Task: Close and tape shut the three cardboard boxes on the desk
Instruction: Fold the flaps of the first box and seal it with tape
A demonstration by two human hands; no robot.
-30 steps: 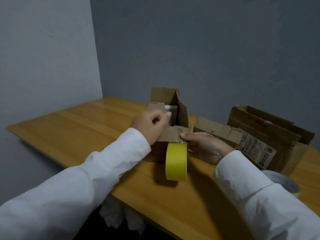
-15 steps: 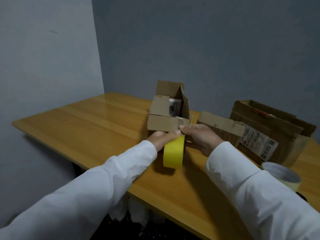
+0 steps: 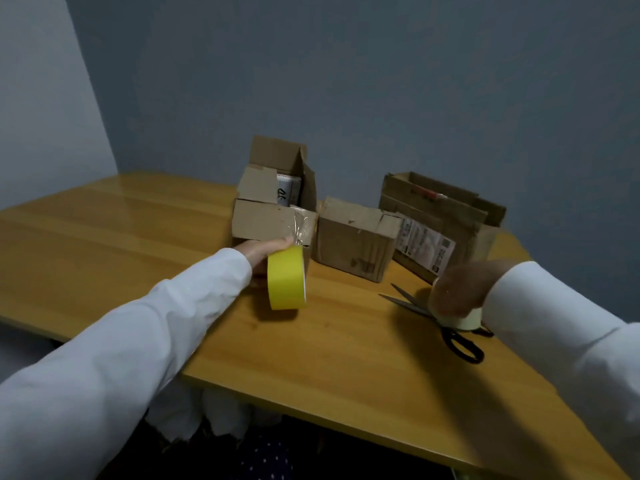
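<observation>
The yellow tape roll is gripped in the left hand against the open box at 12 o'clock, tape drawn taut. The right hand, at 3 o'clock, is lowered over the scissors, probably for cutting; its finger state cannot be told.

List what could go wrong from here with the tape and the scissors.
1. The left hand holds the yellow tape roll with a clear strip stretched to the open box; a tug could peel the strip or drag the box.
2. The right hand, blurred, is over the pale roll beside the open scissors; it could catch a blade.
</observation>
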